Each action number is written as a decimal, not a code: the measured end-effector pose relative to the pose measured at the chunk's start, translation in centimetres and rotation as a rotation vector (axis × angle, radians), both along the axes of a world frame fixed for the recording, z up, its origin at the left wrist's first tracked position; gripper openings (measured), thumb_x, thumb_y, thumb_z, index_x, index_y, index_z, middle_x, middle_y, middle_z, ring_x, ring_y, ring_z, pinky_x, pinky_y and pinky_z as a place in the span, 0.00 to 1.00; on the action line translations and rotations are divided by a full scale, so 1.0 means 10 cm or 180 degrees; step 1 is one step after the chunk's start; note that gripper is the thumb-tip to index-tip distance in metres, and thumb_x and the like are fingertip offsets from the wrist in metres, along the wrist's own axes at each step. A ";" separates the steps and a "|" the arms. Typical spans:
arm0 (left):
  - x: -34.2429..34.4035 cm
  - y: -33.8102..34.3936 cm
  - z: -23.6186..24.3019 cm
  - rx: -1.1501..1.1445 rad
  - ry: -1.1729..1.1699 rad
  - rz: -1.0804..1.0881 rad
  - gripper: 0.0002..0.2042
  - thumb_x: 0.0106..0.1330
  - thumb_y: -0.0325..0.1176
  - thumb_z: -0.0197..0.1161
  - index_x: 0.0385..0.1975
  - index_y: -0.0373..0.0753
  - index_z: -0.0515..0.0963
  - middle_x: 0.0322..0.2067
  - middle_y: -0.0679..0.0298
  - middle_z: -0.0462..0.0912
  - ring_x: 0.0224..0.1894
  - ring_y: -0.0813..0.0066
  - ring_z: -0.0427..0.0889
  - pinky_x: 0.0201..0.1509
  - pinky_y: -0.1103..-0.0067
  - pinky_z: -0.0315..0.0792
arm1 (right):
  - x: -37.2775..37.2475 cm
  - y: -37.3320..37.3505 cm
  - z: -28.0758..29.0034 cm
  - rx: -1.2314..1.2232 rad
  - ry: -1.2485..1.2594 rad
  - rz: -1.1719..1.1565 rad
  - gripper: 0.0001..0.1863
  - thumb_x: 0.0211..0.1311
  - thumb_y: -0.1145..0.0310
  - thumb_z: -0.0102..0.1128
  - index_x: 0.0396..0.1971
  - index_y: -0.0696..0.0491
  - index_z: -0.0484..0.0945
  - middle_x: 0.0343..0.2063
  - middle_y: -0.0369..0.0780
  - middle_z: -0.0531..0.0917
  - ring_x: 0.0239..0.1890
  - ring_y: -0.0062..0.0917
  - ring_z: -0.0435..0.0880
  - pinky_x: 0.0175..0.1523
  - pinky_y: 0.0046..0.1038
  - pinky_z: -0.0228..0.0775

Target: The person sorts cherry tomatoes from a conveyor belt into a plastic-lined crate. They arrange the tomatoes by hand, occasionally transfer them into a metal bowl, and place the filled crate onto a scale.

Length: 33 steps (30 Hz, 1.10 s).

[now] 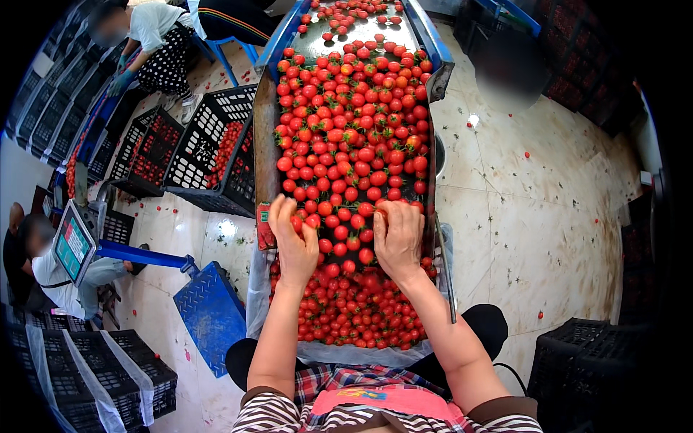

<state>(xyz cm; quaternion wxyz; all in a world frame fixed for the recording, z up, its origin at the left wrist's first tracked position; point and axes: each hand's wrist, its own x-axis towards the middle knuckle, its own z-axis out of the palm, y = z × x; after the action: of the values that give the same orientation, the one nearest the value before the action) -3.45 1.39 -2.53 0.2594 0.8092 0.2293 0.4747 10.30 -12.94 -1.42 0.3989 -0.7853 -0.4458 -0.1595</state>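
Observation:
Cherry tomatoes (346,137), red with some green calyxes, cover the sloping chute (266,137) in front of me. My left hand (294,245) is at the chute's lower left, its fingers curled round a cherry tomato (297,223) by the thumb. My right hand (401,242) rests at the lower right with bent fingers and the thumb drawn in; whatever lies under the fingertips is hidden. Below both hands, many more cherry tomatoes (361,310) fill a container lined with pale plastic (317,352) just before my lap.
Black crates (209,137), some holding tomatoes, stand left of the chute. A blue platform scale (211,317) with a screen (74,242) is at lower left. Two people work on the left. Stacked crates (577,361) stand at right. Stray tomatoes and calyxes dot the floor (505,216).

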 end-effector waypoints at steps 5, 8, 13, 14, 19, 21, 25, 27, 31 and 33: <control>0.45 0.20 0.33 0.0458 0.1200 0.0327 0.27 0.59 0.37 0.64 0.60 0.43 0.69 0.66 0.43 0.55 0.67 0.43 0.56 0.67 0.56 0.56 | -0.01 0.03 0.07 -0.0389 -0.0475 -0.0121 0.19 0.56 0.66 0.60 0.47 0.57 0.75 0.49 0.46 0.72 0.56 0.41 0.69 0.64 0.44 0.56; 0.65 -0.03 0.35 0.0866 0.1754 -0.0034 0.23 0.57 0.46 0.65 0.53 0.50 0.77 0.64 0.55 0.64 0.69 0.52 0.56 0.68 0.56 0.54 | -0.02 0.00 0.03 -0.0386 0.0062 0.0079 0.20 0.55 0.64 0.62 0.46 0.56 0.76 0.49 0.48 0.72 0.58 0.42 0.68 0.66 0.48 0.53; 0.40 -0.05 0.21 0.0736 0.1354 -0.0589 0.13 0.57 0.38 0.67 0.39 0.42 0.80 0.54 0.62 0.76 0.65 0.57 0.65 0.68 0.57 0.55 | -0.03 0.01 0.08 -0.0356 -0.0407 -0.0151 0.20 0.55 0.60 0.62 0.45 0.55 0.76 0.47 0.46 0.74 0.59 0.40 0.67 0.66 0.50 0.52; 0.31 -0.02 0.14 0.0728 0.1260 -0.0554 0.11 0.56 0.36 0.69 0.36 0.40 0.79 0.52 0.62 0.78 0.63 0.58 0.68 0.67 0.58 0.56 | -0.02 0.01 0.06 -0.0438 -0.0444 -0.0034 0.20 0.55 0.60 0.62 0.45 0.55 0.76 0.47 0.45 0.74 0.58 0.40 0.68 0.66 0.50 0.52; 0.18 0.07 0.14 0.0516 0.0935 0.0234 0.15 0.54 0.25 0.64 0.41 0.35 0.71 0.56 0.45 0.64 0.60 0.46 0.63 0.63 0.60 0.60 | -0.04 0.00 0.03 -0.0323 0.0023 0.0172 0.19 0.56 0.60 0.62 0.43 0.55 0.76 0.46 0.45 0.74 0.56 0.39 0.68 0.65 0.48 0.54; 0.30 0.16 0.18 0.0431 0.1009 0.0361 0.27 0.57 0.34 0.66 0.56 0.35 0.67 0.62 0.42 0.58 0.64 0.42 0.58 0.65 0.59 0.59 | -0.05 0.02 0.10 0.0023 -0.0457 -0.0285 0.19 0.57 0.58 0.61 0.44 0.56 0.76 0.47 0.46 0.73 0.58 0.41 0.66 0.65 0.48 0.54; 0.75 0.09 0.43 0.0295 0.1957 0.0816 0.35 0.58 0.58 0.63 0.65 0.54 0.65 0.68 0.52 0.56 0.67 0.39 0.53 0.67 0.51 0.53 | -0.03 0.03 0.08 -0.0528 -0.0453 -0.0174 0.23 0.61 0.53 0.58 0.46 0.56 0.75 0.49 0.46 0.72 0.59 0.43 0.66 0.65 0.50 0.51; 0.88 0.09 0.50 0.0490 0.2117 0.0386 0.33 0.55 0.57 0.65 0.61 0.53 0.70 0.68 0.55 0.57 0.67 0.39 0.51 0.65 0.49 0.53 | -0.04 0.01 0.03 -0.0522 -0.0085 0.0027 0.22 0.60 0.54 0.59 0.47 0.56 0.74 0.49 0.46 0.72 0.59 0.42 0.65 0.65 0.50 0.51; 0.83 -0.04 0.40 0.0930 0.1946 -0.0364 0.26 0.59 0.49 0.65 0.57 0.49 0.74 0.65 0.62 0.62 0.68 0.45 0.52 0.67 0.50 0.51 | -0.03 0.02 0.00 -0.0022 -0.0142 -0.0251 0.22 0.61 0.56 0.59 0.48 0.56 0.73 0.49 0.48 0.72 0.59 0.43 0.66 0.66 0.51 0.51; 0.62 0.02 0.33 0.1065 0.1856 -0.0823 0.21 0.61 0.42 0.64 0.55 0.49 0.75 0.63 0.65 0.67 0.68 0.55 0.57 0.69 0.53 0.49 | -0.01 0.04 0.06 -0.0258 -0.0254 -0.0220 0.21 0.61 0.57 0.59 0.48 0.56 0.74 0.49 0.49 0.72 0.59 0.43 0.66 0.66 0.51 0.51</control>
<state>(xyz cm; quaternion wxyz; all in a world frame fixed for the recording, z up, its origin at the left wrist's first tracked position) 2.75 1.59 0.72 0.1050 0.9642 0.1086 0.2180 10.18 -12.53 -0.80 0.3430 -0.8088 -0.4400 -0.1862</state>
